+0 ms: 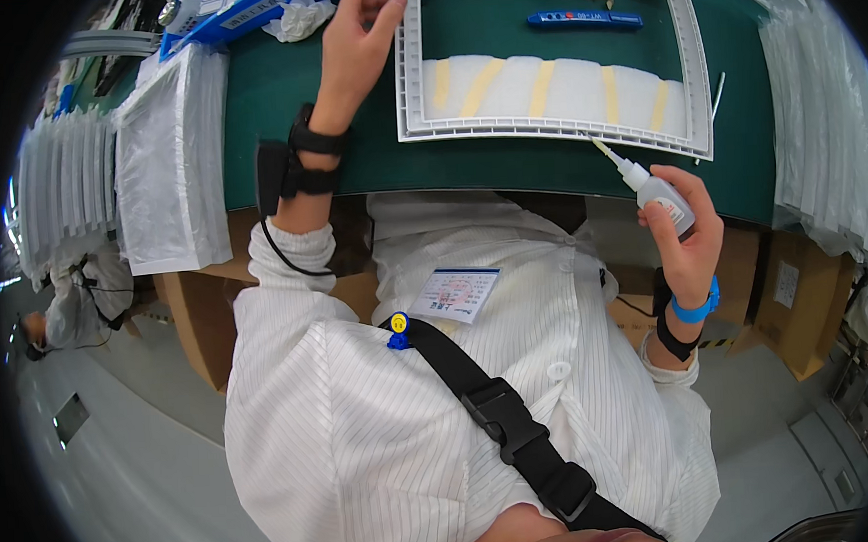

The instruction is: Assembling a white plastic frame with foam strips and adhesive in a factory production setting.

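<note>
My right hand [685, 221] is closed around a small translucent squeeze bottle [668, 203] with a white cap and a long thin nozzle. It tilts up to the left, its tip at the near bar of a white rectangular plastic frame [554, 127]. I cannot tell whether tip and bar touch. Ribbed cells line the frame's rim. By the frame's left side is my left hand [362, 29], thumb at the outer edge and fingers apart, partly cut off by the picture's top. Inside the frame lies a white padded sheet [572, 92] with yellowish strips across it.
A blue marker pen [585, 20] lies within the frame on the green table mat [301, 170]. Wrapped flat pieces stand in rows at left [173, 167] and right [823, 113]. A blue bin [244, 16] and crumpled white wrap [300, 19] are far left. A thin white stick [718, 97] lies right.
</note>
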Demonstrator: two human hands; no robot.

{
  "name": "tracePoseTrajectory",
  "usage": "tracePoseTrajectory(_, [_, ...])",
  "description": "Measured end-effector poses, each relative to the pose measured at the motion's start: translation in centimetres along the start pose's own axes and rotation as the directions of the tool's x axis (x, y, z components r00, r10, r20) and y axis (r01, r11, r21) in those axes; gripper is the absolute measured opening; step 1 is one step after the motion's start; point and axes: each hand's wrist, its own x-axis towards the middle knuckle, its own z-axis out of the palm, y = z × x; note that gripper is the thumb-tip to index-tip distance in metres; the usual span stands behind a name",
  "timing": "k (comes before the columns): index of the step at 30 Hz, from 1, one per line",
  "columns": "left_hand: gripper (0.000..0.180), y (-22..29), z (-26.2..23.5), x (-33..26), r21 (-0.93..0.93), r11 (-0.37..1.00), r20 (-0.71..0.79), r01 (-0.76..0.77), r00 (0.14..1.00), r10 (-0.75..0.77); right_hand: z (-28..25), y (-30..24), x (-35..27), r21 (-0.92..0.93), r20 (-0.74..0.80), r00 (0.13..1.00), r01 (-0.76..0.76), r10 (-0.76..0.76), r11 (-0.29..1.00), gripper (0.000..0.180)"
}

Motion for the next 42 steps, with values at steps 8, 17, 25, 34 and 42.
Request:
tracePoseTrajectory(8, [0.052,6.3,1.2,-1.8,0.422,0.878,0.086,0.227,0.954,-0.288,-0.1,1.2,-0.9,0.167,-0.001,1.000,-0.026,0.027,0.986,0.032])
tracePoseTrajectory(17, [0.028,6.4,-0.4,0.3,0.730,0.678,0.039,0.083,0.986,-0.163,-0.9,2.1,-2.0,0.351,-0.087,0.996,0.064,-0.036,0.934,0.032])
tracePoseTrajectory(25, [0.029,7.3,-4.1,5.6,0.484,0.875,0.235,0.018,0.960,-0.150,-2.3,2.6,-3.6,0.450,-0.300,0.951,0.209,-0.074,0.868,0.035])
tracePoseTrajectory(34, [0.027,7.3,-0.5,11.8,0.398,0.904,0.590,-0.158,0.798,-0.120,-2.6,2.9,-3.9,0.447,-0.375,0.926,0.222,-0.044,0.866,0.038])
tracePoseTrajectory(42, [0.032,5.0,4.8,15.6,0.366,0.870,0.668,-0.332,0.744,0.003,-2.6,2.6,-4.2,0.444,-0.361,0.932,0.199,-0.029,0.874,0.039])
